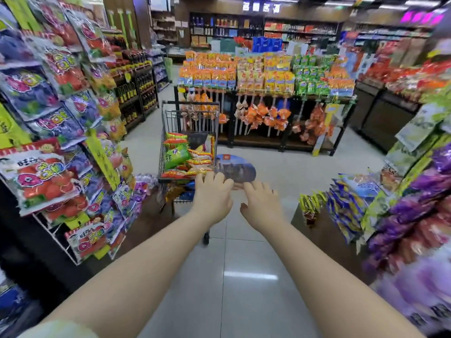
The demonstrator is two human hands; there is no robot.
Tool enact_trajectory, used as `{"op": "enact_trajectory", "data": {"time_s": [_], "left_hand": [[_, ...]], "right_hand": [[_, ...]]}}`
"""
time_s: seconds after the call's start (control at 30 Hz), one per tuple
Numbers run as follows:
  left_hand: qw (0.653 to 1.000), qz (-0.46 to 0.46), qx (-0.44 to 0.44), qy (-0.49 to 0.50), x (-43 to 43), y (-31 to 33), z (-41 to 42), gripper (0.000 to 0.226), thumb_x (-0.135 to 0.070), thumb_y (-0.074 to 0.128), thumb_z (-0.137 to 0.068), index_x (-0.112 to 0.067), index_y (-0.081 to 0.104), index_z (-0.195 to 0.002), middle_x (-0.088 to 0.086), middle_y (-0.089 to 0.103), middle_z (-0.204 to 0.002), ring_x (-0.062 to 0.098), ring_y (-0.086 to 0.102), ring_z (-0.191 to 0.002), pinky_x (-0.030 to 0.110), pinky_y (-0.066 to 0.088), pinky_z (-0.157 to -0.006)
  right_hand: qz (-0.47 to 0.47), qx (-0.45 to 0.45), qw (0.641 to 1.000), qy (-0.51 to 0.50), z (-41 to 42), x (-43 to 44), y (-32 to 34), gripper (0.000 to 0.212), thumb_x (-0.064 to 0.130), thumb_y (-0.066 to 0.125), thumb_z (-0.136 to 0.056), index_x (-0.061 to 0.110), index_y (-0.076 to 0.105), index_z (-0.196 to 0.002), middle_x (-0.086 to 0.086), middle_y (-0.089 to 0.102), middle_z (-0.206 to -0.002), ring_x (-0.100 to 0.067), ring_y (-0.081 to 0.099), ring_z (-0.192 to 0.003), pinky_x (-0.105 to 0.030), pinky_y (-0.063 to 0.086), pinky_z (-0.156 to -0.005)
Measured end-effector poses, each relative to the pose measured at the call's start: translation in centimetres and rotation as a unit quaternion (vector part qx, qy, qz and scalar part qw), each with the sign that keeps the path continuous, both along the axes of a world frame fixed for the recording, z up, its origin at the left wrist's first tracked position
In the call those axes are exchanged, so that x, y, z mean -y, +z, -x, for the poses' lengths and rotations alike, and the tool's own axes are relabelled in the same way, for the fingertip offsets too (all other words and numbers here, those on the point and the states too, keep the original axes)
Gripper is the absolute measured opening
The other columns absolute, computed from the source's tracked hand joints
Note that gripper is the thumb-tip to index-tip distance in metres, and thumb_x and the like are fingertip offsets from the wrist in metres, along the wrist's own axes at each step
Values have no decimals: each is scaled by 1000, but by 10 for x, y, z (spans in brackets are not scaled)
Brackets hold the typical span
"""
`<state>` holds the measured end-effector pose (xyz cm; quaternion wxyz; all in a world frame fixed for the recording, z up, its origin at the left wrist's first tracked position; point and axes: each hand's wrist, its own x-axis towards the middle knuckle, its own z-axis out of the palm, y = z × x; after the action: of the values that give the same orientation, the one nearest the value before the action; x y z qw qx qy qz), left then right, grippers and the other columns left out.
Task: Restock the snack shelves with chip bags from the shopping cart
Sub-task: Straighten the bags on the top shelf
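We reach our left hand [212, 196] and right hand [261, 206], fingers loosely spread and gripping nothing, to the shopping cart's [190, 102] near rim, the left closer to the chip bags [177, 157] piled inside.

Well to the left of the left hand [212, 198], the red candy bags [39, 181] on the rack are showing black characters that seem to be reading 旺仔 in the top corner, with big round pink letters like QQ under them. The purple bags [58, 125] above are carrying the same print, too blurred to confirm. Just ahead of the left hand, the green chip bag [177, 157] in the shopping cart [166, 132] is showing white lettering too small to read. Beyond the right hand [262, 206], the round printed card [235, 167] is bearing a small red logo, illegible. Far ahead, the white sign characters [261, 7] and the purple lit sign [424, 17] are blurring out.
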<state>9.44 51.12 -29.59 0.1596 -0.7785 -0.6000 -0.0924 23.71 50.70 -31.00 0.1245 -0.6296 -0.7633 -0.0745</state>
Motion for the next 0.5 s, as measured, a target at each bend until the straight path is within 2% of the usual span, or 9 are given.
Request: {"op": "enact_trajectory", "data": {"time_s": [0.17, 0.27, 0.5], "left_hand": [[997, 65, 25, -11, -87, -46, 12, 36, -33, 46, -89, -24, 53, -124, 0, 54, -121, 26, 44, -115, 41, 31, -96], [994, 96, 40, -18, -135, -65, 12, 37, -33, 48, -90, -25, 56, -125, 2, 56, -124, 27, 44, -118, 42, 31, -97], [979, 186, 84, -20, -237, -118, -13, 36, -34, 50, -90, -28, 55, -125, 0, 55, -127, 27, 43, -118, 41, 30, -96]], "right_hand": [[48, 3, 998, -25, 13, -74, -33, 43, 27, 52, -90, 20, 43, -131, -1, 50, -127, -27, 46, -117, -39, 36, -89], [84, 6, 995, -57, 15, -112, -58, 39, 26, 53, -91, 19, 45, -128, -2, 52, -127, -28, 47, -117, -39, 36, -92], [138, -12, 987, -83, -5, -206, -104, 40, 29, 53, -91, 20, 45, -129, -1, 50, -129, -27, 45, -118, -39, 35, -88]]}}
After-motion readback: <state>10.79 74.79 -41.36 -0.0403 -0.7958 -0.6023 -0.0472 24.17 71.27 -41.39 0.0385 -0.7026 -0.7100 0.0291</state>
